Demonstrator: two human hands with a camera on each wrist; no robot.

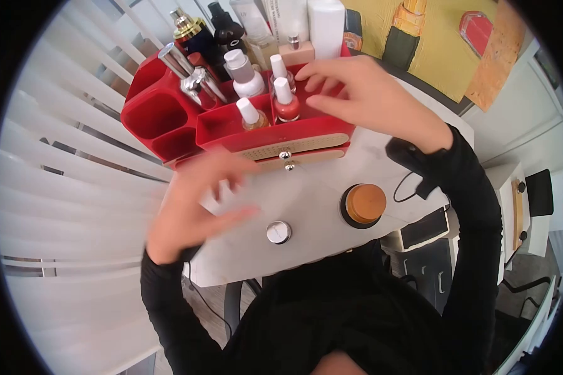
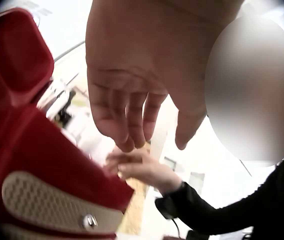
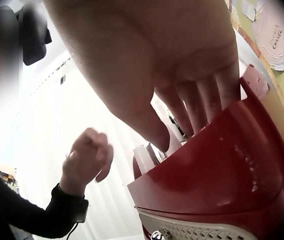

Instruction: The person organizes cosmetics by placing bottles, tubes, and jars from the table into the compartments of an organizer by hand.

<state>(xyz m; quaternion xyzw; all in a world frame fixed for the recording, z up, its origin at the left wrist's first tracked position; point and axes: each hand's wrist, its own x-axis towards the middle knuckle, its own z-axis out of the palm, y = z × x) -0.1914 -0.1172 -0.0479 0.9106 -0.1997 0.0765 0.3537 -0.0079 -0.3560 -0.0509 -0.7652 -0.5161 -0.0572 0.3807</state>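
A red organizer (image 1: pixel 231 128) with small drawers stands at the back of the white table. My right hand (image 1: pixel 363 94) is over its right compartment, fingers loosely bent and holding nothing, close to a coral nail polish bottle (image 1: pixel 287 107) and another white-capped nail polish bottle (image 1: pixel 278 69). A third nail polish bottle (image 1: pixel 250 114) leans in the front compartment. In the head view my left hand (image 1: pixel 194 197), blurred, hovers in front of the organizer's left part with its thumb apart from the fingers. The left wrist view shows that left hand (image 2: pixel 142 80) with nothing in its grasp.
A small silver-lidded jar (image 1: pixel 279 232) and a larger jar with an amber lid (image 1: pixel 365 204) stand on the table (image 1: pixel 231 262). Taller bottles, one a white pump bottle (image 1: pixel 244 75), fill the organizer's back. White blinds (image 1: pixel 75 162) hang at the left; a painting (image 1: pixel 431 44) is behind.
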